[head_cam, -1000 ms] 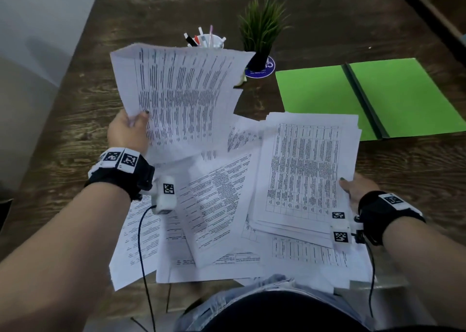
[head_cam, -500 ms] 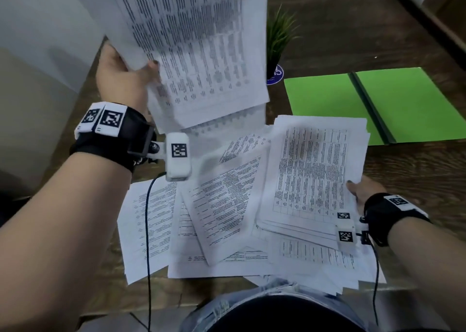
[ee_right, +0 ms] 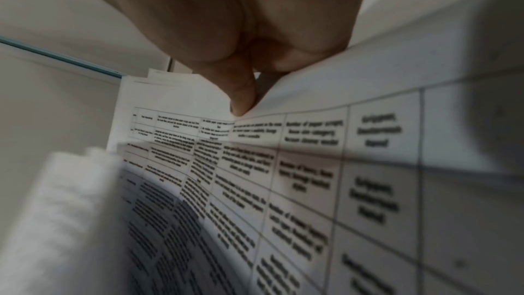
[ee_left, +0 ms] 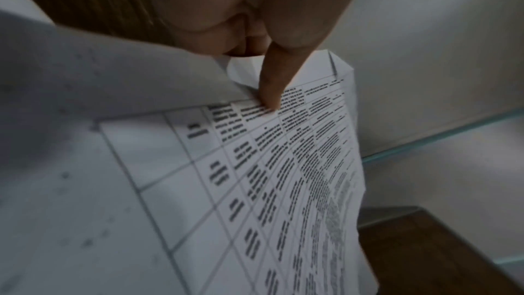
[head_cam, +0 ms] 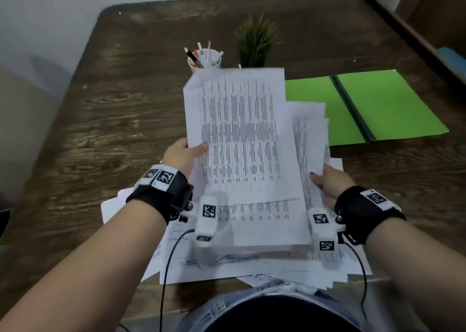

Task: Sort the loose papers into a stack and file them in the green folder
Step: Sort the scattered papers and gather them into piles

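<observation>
My left hand [head_cam: 185, 152] pinches a sheaf of printed papers [head_cam: 239, 140] by its left edge, thumb on top, and holds it over the stack [head_cam: 312, 135] that my right hand [head_cam: 327, 180] grips at its right edge. In the left wrist view the thumb [ee_left: 269, 89] presses on the printed sheets [ee_left: 255, 187]. In the right wrist view the thumb [ee_right: 241, 98] pinches the stack [ee_right: 283, 176]. More loose sheets [head_cam: 176, 268] lie spread on the table near me. The green folder [head_cam: 378, 104] lies open at the right.
A white cup of pens [head_cam: 204, 59] and a small potted plant [head_cam: 254, 41] stand behind the papers on the dark wooden table [head_cam: 113, 119]. A wall runs along the left. The table's front edge is at my lap.
My left hand has swung its sheaf down from high on the left to the right, onto the stack. My right hand has raised its stack's right edge slightly.
</observation>
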A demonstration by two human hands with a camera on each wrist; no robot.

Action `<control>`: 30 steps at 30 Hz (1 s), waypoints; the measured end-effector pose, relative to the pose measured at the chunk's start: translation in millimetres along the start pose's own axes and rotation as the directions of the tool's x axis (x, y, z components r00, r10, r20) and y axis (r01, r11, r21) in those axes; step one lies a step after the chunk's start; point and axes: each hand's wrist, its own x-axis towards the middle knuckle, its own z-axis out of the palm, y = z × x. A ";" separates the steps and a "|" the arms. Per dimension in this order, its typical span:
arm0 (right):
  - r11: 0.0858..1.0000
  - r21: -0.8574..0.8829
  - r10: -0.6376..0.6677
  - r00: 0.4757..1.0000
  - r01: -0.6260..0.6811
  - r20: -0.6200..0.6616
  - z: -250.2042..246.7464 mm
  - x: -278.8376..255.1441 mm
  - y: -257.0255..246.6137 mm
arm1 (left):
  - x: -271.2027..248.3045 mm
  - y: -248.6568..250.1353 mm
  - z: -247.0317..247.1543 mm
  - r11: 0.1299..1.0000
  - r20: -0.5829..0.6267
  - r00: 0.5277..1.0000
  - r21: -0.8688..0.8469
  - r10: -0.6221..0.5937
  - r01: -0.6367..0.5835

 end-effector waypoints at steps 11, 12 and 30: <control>0.994 0.086 0.055 0.992 -0.065 0.114 12.1 -4.6 37.0 | -13.1 -46.7 6.2 0.935 -0.091 0.995 0.353 0.048 -0.013; 0.994 0.088 0.055 0.992 -0.066 0.116 12.6 -3.9 37.8 | -14.5 -47.7 6.9 0.937 -0.097 0.994 0.348 0.043 -0.007; 0.972 0.221 0.032 0.981 -0.075 0.192 26.7 -30.4 15.4 | -37.3 -42.0 27.6 0.996 -0.122 0.989 0.046 0.086 -0.081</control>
